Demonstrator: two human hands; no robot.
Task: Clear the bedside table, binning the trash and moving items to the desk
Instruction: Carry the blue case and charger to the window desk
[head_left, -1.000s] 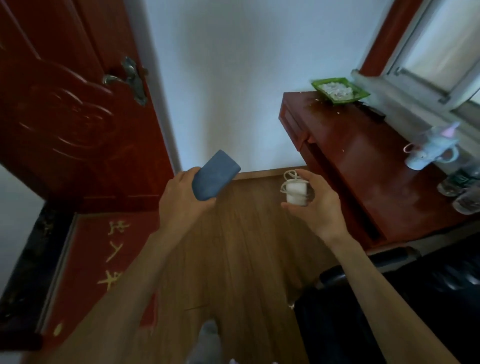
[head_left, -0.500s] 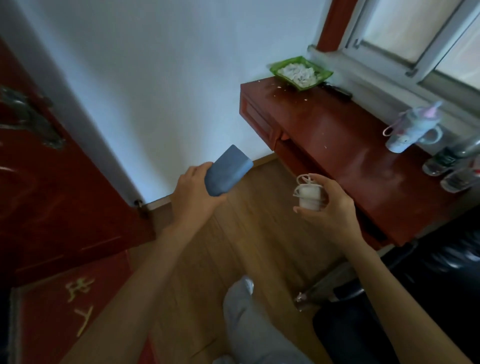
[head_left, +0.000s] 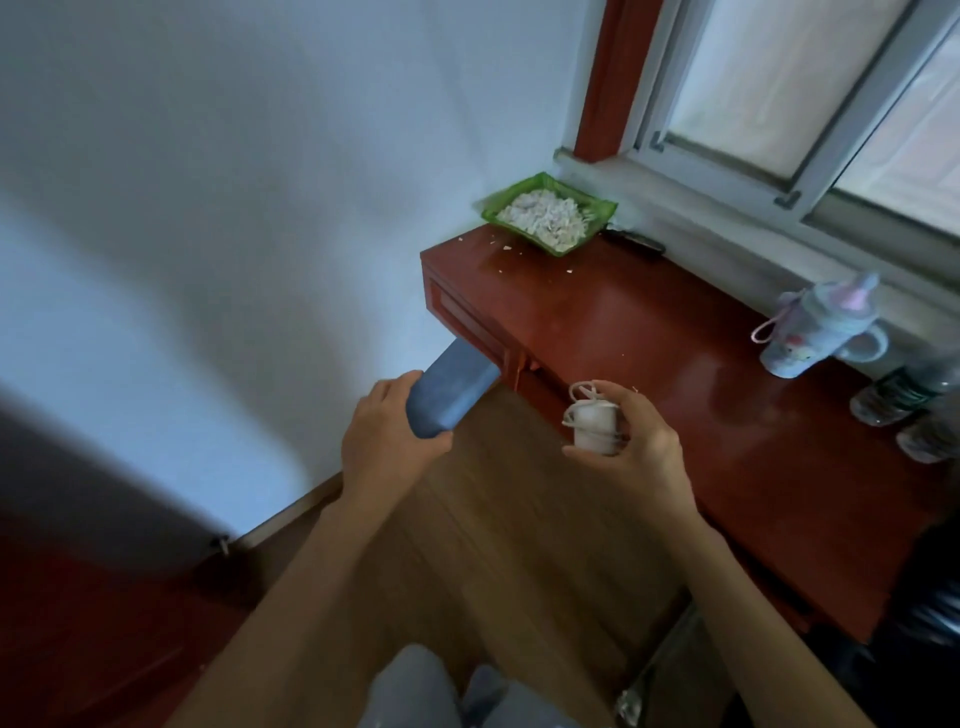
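My left hand grips a flat blue-grey case, its far end pointing up toward the desk's corner. My right hand holds a small white charger with its cord wound round it, close to the front edge of the dark red desk. Both hands are over the wooden floor, just left of the desk.
On the desk stand a green tray of white scraps at the far corner, a dark remote, a child's cup with handles and clear bottles at the right. A window runs behind. A black chair sits at lower right.
The view has swung right and closer to the desk; the red door has left the frame. Both hands, still holding their items, have come nearer the desk's front edge.
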